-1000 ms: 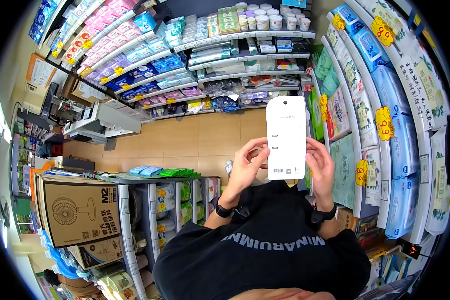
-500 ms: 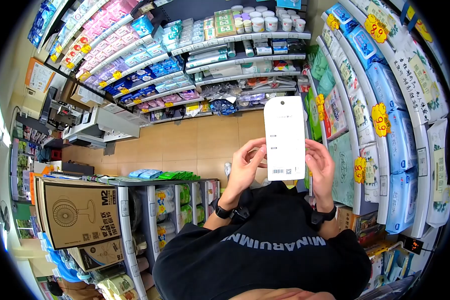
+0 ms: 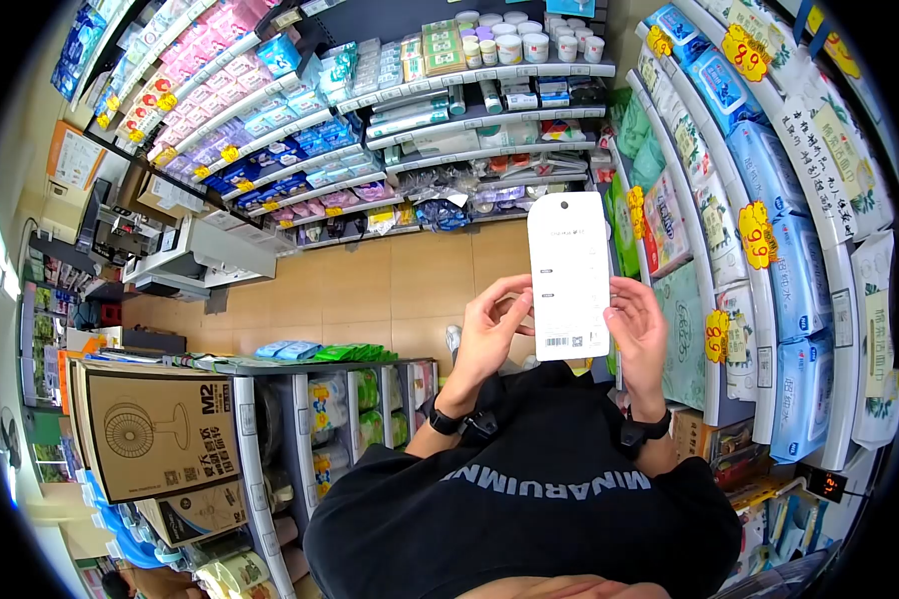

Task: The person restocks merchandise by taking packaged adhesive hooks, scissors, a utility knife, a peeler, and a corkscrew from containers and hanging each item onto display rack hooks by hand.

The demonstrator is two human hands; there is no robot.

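Observation:
A tall white card package (image 3: 571,270) with a round hole at its top and a barcode near its bottom stands upright before my chest. My left hand (image 3: 489,334) pinches its left edge between thumb and fingers. On the opposite edge, my right hand (image 3: 637,334) grips the package, thumb in front and fingers partly behind it. Each wrist has a black band. The package's far side is hidden from view.
Stocked shelves (image 3: 489,75) curve across the back. Packs of wipes (image 3: 769,170) with yellow price tags line the right. A cardboard fan box (image 3: 160,429) sits at the left beside a low shelf (image 3: 300,365). Part of a person shows at the bottom left.
The shelves have shifted slightly left in the view. Both hands keep their hold on the white package, and my right thumb has moved slightly onto its edge.

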